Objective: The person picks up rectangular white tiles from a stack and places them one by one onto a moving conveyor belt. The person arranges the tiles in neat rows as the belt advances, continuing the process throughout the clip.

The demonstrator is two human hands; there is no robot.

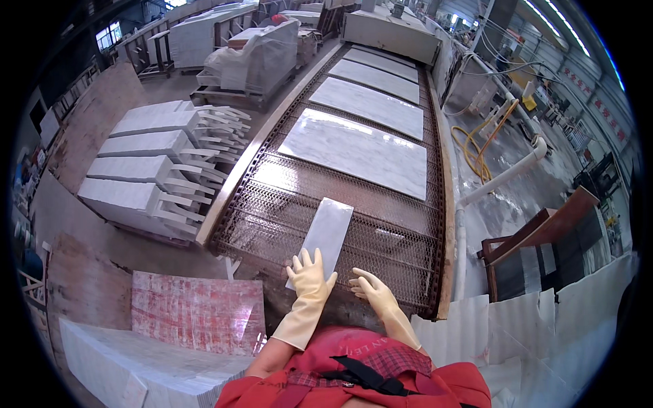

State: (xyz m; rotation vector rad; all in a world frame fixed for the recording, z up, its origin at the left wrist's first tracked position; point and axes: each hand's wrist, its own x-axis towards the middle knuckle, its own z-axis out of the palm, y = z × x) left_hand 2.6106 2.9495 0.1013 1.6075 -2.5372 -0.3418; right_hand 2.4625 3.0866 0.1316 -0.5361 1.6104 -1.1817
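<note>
A narrow pale grey stone tile (328, 230) lies lengthwise on the near end of a metal mesh conveyor (388, 255). My left hand (311, 277), in a cream rubber glove, rests on the tile's near end with its fingers spread. To the right of the tile, my right hand (373, 291), gloved the same way, hovers over the conveyor's near edge. Its fingers are extended and hold nothing. Farther along the belt lies a large glossy white marble slab (357, 151), with several more slabs in a row behind it.
Stacks of white tiles (132, 166) with strips poking out stand left of the conveyor. A tile stack (156, 367) and a red-stained board (197, 309) are at the near left. At right are a pipe (507, 173), a yellow hose (474, 149) and a rack of dark slabs (554, 262).
</note>
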